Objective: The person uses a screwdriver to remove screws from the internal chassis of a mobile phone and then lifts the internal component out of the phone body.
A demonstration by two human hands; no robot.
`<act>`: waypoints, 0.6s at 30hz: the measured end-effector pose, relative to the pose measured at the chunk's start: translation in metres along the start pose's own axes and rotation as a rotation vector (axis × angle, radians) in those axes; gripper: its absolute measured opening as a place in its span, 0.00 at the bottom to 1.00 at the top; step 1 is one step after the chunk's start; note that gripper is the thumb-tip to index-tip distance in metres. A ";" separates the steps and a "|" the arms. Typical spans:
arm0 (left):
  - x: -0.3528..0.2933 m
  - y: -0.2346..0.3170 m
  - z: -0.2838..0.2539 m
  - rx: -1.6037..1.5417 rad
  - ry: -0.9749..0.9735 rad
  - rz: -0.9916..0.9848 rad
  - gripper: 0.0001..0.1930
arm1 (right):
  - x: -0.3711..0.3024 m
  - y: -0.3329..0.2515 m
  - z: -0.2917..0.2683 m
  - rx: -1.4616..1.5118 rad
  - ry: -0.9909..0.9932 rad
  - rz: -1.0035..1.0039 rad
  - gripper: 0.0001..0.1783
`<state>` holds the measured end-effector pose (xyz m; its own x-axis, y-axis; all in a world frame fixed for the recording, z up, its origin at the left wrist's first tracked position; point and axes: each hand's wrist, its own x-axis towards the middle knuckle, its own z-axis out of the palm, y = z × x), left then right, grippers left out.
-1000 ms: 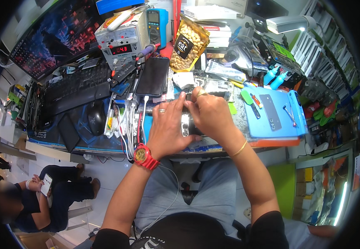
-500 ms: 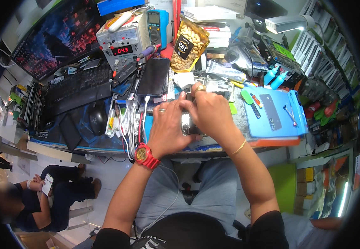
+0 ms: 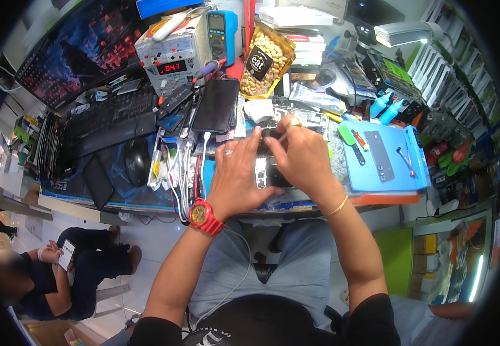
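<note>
My left hand (image 3: 234, 176), with a red watch on its wrist, spans the left side of an opened phone (image 3: 268, 172). Its fingers reach to the far end and its thumb lies along the near edge, steadying the device. Over the phone's upper part, my right hand (image 3: 306, 154) is closed in a pinch, and a sliver of something thin and greyish shows by its fingertips, mostly hidden. Bright metal and dark parts show inside the phone between the two hands. A clear holder with metal fittings (image 3: 317, 119) lies just beyond my right hand.
A dark phone (image 3: 216, 106) with a white cable lies beyond my left hand. Right of the hands, a blue mat (image 3: 379, 175) bears a phone back cover, a green brush (image 3: 345, 135) and a screwdriver (image 3: 405, 161). A nut bag (image 3: 266, 60) and power supply (image 3: 172, 57) stand behind.
My right hand has shifted slightly right, baring more of the opened phone's inside. The left hand stays almost in place on the phone.
</note>
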<state>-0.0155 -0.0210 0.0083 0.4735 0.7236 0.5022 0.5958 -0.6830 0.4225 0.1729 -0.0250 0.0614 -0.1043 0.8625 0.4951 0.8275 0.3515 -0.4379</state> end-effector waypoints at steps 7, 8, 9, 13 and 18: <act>-0.001 -0.001 0.000 -0.014 -0.017 -0.006 0.71 | -0.005 0.001 -0.002 0.080 -0.007 0.034 0.14; -0.002 -0.001 -0.001 -0.013 -0.028 -0.017 0.71 | -0.007 0.003 -0.003 0.134 0.004 0.017 0.14; -0.002 -0.001 -0.001 -0.014 -0.028 -0.017 0.71 | -0.010 0.004 -0.004 0.187 0.014 0.001 0.13; -0.002 -0.002 0.000 0.001 -0.024 0.009 0.71 | -0.019 0.003 -0.013 0.242 0.063 0.034 0.13; 0.000 0.000 0.000 -0.017 -0.007 0.044 0.71 | -0.048 0.015 -0.046 0.362 0.224 0.151 0.11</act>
<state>-0.0154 -0.0208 0.0077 0.5033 0.6936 0.5154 0.5634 -0.7156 0.4128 0.2158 -0.0777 0.0652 0.1575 0.8276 0.5387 0.5740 0.3672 -0.7320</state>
